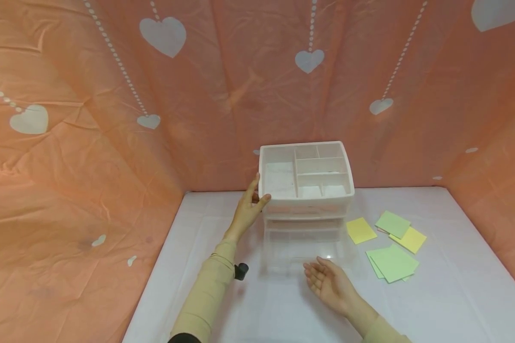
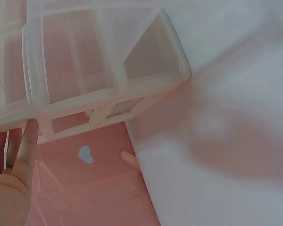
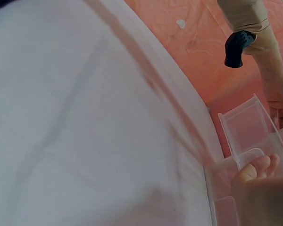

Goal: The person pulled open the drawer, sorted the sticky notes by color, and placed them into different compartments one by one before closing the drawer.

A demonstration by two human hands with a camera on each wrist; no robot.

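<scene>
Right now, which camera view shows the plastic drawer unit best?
The head view: the drawer unit shows nearly whole there, including its divided top. The left wrist view shows only part of it, touched by the left hand; the right wrist view catches only part at the edge, partly hidden by the right hand.

Soft light glints on the clear drawer; dimmer wrist views show blurred tabletop shadows.

Two hands beside a translucent drawer unit
</scene>
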